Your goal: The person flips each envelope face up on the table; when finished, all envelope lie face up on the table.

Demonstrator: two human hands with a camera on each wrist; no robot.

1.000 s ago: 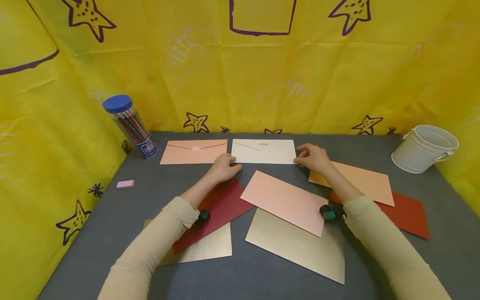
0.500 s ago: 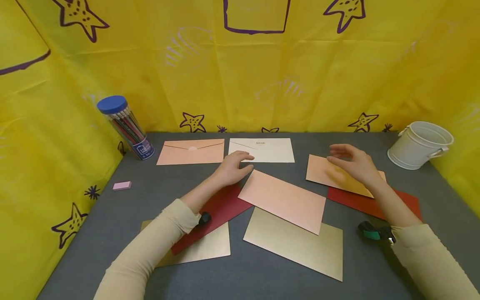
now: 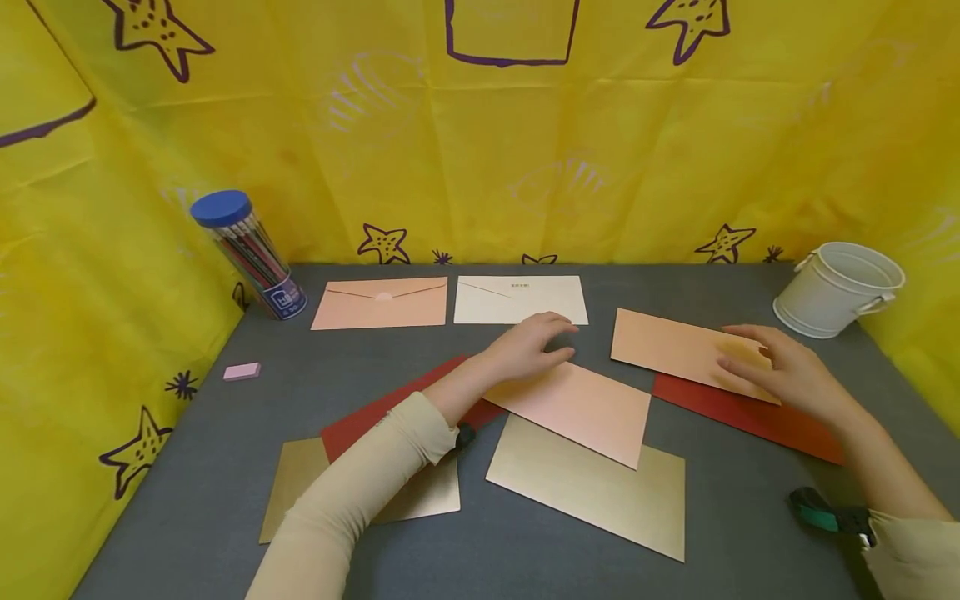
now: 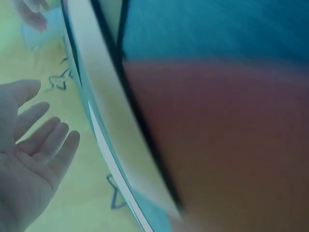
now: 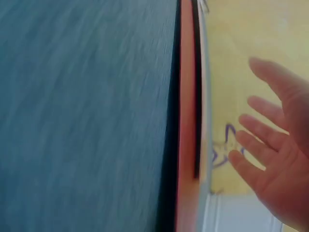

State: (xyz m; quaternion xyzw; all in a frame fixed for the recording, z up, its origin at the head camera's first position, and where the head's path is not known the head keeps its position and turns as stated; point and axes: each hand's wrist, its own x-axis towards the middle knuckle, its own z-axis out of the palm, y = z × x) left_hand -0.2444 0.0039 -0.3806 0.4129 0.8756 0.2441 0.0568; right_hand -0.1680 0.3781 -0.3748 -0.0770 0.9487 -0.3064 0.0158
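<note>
My left hand (image 3: 528,346), fingers loosely bent, hovers over the upper left part of a pink envelope (image 3: 592,417). In the left wrist view the same hand (image 4: 36,152) holds nothing. My right hand (image 3: 787,371) is over the right end of a peach envelope (image 3: 660,342), its thumb and fingers apart; whether it touches is unclear. The right wrist view shows that hand (image 5: 277,140) spread, with nothing in it. Beneath the peach envelope lies a red envelope (image 3: 738,417). At the back, a salmon envelope (image 3: 375,312) and a white envelope (image 3: 517,304) lie side by side.
A gold envelope (image 3: 592,492) lies partly under the pink one. Another gold envelope (image 3: 288,483) is under a dark red envelope (image 3: 367,412), behind my left forearm. A pencil tub (image 3: 255,258), a pink eraser (image 3: 242,372) and a white bucket (image 3: 836,292) stand near the sides.
My left hand has left the white envelope's edge and moved right and nearer, over the pink envelope. My right hand has moved from the white envelope rightward to the peach envelope's right end.
</note>
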